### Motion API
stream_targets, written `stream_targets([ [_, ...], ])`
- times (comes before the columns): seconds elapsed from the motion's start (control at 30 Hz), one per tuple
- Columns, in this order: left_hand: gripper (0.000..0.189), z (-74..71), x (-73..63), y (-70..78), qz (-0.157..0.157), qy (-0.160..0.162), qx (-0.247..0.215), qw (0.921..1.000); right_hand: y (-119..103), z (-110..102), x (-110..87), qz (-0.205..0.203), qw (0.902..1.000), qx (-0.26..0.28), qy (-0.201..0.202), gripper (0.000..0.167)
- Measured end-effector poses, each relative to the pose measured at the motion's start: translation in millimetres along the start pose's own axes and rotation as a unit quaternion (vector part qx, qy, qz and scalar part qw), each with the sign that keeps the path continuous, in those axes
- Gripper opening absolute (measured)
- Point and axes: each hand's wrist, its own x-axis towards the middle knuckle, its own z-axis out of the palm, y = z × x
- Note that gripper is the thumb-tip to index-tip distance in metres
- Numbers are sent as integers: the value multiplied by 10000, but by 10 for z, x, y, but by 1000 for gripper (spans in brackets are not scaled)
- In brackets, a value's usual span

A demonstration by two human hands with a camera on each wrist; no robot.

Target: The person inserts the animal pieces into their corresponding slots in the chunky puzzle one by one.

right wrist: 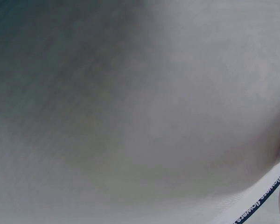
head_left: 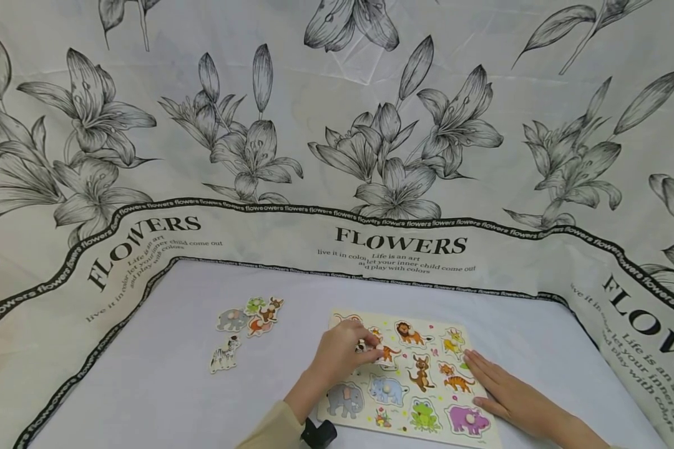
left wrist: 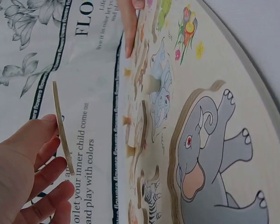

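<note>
White cloth [head_left: 118, 374] spreads under your work, with a flower-printed curtain [head_left: 395, 162] standing beyond both hands. Your left hand [head_left: 342, 352] pinches an orange animal piece [head_left: 390, 354] between thumb and fingers, off toward the hand's right side; the left wrist view shows it edge-on as a thin slip of wood, raised clear of the puzzle board [head_left: 400, 415] beside it. Its long axis, as far as you can judge from the head view, points from your left fingertips across toward your right hand [head_left: 502, 388]. That hand lies with its fingers outstretched at the board's right edge, gripping nothing, its thumb near the purple hippo [head_left: 468, 420]. What matters most in space, by the look of it, is the line from the pinched piece to the striped tiger picture [head_left: 456, 378]: it sits to the right of your left fingertips and slightly nearer your body, just beside your right fingers, so the right hand is the closer one. Well out to the left of your left hand lie a loose zebra [head_left: 224, 355] and, farther from you, a loose elephant [head_left: 232, 320] beside a small cluster of other pieces [head_left: 271, 310].
</note>
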Motion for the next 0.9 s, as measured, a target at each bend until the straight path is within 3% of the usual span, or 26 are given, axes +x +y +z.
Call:
stream_targets([
  [0.3, 19, 181, 52, 70, 207, 127, 142, 9996, 12, -15, -5, -46, 10000, 15, -81, 67],
  [0.6, 20, 323, 126, 233, 99, -13, 74, 9999, 29, 0, 9, 67, 9999, 67, 49, 67],
  [0.9, 20, 468, 151, 305, -33, -290, 6, 9996, 28, -13, 20, -81, 9999, 1, 69, 66],
])
